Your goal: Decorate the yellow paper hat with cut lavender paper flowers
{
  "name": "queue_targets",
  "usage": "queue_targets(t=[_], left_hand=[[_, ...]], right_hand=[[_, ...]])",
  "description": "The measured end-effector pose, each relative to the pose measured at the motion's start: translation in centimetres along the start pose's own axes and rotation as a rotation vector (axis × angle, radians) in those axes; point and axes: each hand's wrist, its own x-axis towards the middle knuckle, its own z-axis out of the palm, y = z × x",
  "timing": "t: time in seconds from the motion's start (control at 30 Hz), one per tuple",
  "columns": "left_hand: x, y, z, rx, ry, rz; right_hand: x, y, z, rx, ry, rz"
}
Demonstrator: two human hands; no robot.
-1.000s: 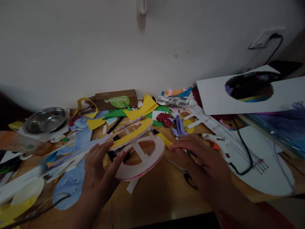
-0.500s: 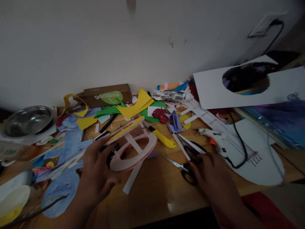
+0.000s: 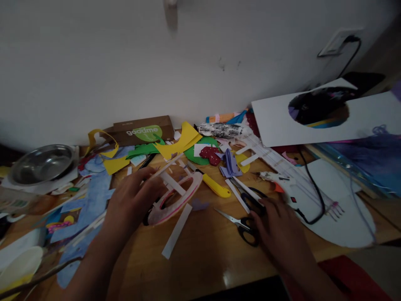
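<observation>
My left hand [image 3: 131, 198] is closed on the left edge of a white paper ring with a pink rim [image 3: 180, 194], which it holds tilted up off the wooden table [image 3: 203, 255]. White cross strips run over the ring's opening. My right hand [image 3: 277, 232] rests over the black handles of a pair of scissors [image 3: 239, 223] lying on the table, fingers curled on them. A second black-handled pair [image 3: 250, 196] lies just behind, close to the right fingertips.
A yellow utility knife [image 3: 216, 187], a loose white strip [image 3: 177, 230] and coloured paper scraps surround the ring. A glue gun [image 3: 280, 180] with a black cord lies right. A steel bowl [image 3: 42, 163], a brown box [image 3: 140, 130] and a holed white sheet [image 3: 313, 121] line the wall.
My right hand has drawn back from the middle of the table onto the scissors' handles. The left hand has closed on the ring and tipped it up; the yellow piece no longer lies on it.
</observation>
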Motion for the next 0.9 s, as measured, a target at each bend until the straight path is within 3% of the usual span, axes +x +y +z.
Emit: queue_targets(t=[0.23,0.6,0.73,0.9], left_hand=[[0.1,0.4,0.3,0.026,0.129,-0.006],[-0.2,0.7,-0.2,0.02,0.057,0.018],[-0.1,1.1,-0.9,0.092,-0.005,0.089],[0.3,1.2,-1.1,0.097,0.016,0.161]], right_hand=[[0.4,-2.2,-1.0,0.092,-0.02,-0.097],[0.6,-5.9,-1.6,0.304,0.011,-0.184],[0.5,-6.2,-2.0,0.358,-0.019,-0.208],[0.4,-6.2,-2.2,0.39,-0.048,-0.226]])
